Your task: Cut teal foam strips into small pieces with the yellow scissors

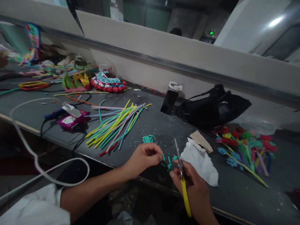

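Observation:
My left hand is closed in a pinch near the table's front edge, with a small teal piece at its fingertips. Scissors with yellow handles are held in my right hand, their blades pointing up and away from me. Short cut teal pieces lie on the table between both hands. Beyond my left hand is a small heap of teal clippings. To its left lies a fanned bundle of yellow, teal, pink and blue fuzzy stems.
A purple device with cables sits at left. White tissue lies right of the scissors, near colourful fuzzy flowers. Behind stand a dark bottle and a black bag. A white cable loops at front left.

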A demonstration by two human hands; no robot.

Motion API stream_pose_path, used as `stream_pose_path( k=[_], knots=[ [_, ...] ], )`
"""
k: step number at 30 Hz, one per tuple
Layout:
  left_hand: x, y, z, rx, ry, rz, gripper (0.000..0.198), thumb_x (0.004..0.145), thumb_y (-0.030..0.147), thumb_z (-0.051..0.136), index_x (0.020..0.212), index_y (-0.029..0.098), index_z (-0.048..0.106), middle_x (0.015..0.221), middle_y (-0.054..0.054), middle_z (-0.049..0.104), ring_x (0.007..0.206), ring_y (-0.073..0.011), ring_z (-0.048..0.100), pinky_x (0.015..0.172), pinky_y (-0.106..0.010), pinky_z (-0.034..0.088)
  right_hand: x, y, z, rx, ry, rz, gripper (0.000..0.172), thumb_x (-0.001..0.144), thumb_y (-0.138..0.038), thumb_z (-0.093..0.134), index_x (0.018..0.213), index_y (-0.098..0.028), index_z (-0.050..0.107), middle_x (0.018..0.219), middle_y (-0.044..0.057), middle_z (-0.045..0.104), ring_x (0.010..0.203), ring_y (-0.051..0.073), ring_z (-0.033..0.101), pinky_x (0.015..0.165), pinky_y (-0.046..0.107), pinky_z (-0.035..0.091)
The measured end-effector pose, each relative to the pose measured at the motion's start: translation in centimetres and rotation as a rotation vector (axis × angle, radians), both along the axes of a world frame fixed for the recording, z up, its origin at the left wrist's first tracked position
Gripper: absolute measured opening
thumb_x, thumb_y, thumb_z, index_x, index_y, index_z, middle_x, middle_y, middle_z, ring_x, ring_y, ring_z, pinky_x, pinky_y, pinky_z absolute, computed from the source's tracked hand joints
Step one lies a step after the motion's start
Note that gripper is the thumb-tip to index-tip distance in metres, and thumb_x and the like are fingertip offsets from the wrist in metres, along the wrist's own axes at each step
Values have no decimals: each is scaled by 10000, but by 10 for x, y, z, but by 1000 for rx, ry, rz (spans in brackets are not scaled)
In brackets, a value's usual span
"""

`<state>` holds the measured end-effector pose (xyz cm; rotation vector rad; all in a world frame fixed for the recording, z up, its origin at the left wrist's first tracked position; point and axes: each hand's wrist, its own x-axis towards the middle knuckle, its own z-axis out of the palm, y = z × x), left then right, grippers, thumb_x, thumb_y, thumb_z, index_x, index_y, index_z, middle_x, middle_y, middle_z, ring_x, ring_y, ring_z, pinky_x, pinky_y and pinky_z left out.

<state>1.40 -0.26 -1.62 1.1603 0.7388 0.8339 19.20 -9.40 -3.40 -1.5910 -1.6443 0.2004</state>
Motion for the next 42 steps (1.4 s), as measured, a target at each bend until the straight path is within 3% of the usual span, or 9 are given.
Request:
stream_pose_path(
  k=[5, 16, 21, 28, 33, 38, 42],
  knots=[
    [-10, 12, 7, 60, -29, 46, 163, 691, 238, 699, 699, 120, 586, 641, 37, 491, 600, -69, 399, 572, -194, 321, 13, -1, -12, 16, -173, 28, 274, 821, -385, 650, 1035, -216, 671, 861, 34, 738, 711, 185, 706, 634, 263, 566],
    [-12, 12, 8, 67, -25, 16, 188, 696, 255, 713, 706, 116, 586, 658, 29, 508, 602, -69, 432, 594, -205, 338, 21, -3, -16, -17, -328, 105, 245, 864, -290, 595, 1103, -245, 631, 889, 23, 704, 789, 183, 680, 694, 276, 552],
    [-12, 12, 9, 41, -20, 19, 220, 683, 280, 727, 710, 117, 582, 653, 30, 506, 600, -72, 433, 593, -208, 337, 23, -4, -19, 4, -346, 108, 249, 872, -249, 568, 1111, -226, 635, 865, 33, 699, 754, 172, 675, 671, 260, 544],
    [-11, 11, 8, 29, -30, 15, 225, 685, 286, 726, 701, 116, 578, 639, 35, 499, 588, -67, 416, 584, -204, 321, 20, -5, -19, 6, -349, 99, 235, 881, -330, 572, 1070, -216, 653, 815, 37, 704, 697, 175, 681, 621, 256, 550],
    [-11, 11, 7, 21, -36, 20, 221, 680, 280, 731, 701, 117, 584, 645, 34, 507, 591, -67, 420, 588, -202, 323, 21, -5, -19, 30, -334, 121, 244, 870, -317, 592, 1093, -227, 637, 882, 31, 714, 774, 176, 690, 685, 258, 555],
    [-11, 11, 7, 13, -26, 17, 203, 671, 258, 729, 705, 121, 584, 639, 41, 495, 583, -63, 407, 581, -204, 317, 19, -8, -17, -27, -299, 135, 244, 874, -282, 577, 1100, -218, 643, 764, 9, 690, 621, 144, 652, 588, 229, 532],
    [-12, 11, 8, 16, -10, 26, 189, 662, 249, 722, 701, 125, 585, 630, 44, 497, 573, -61, 405, 574, -203, 314, 18, -7, -13, -65, -261, 86, 238, 873, -346, 577, 1050, -223, 676, 766, 16, 712, 619, 156, 669, 583, 241, 537]
  ],
)
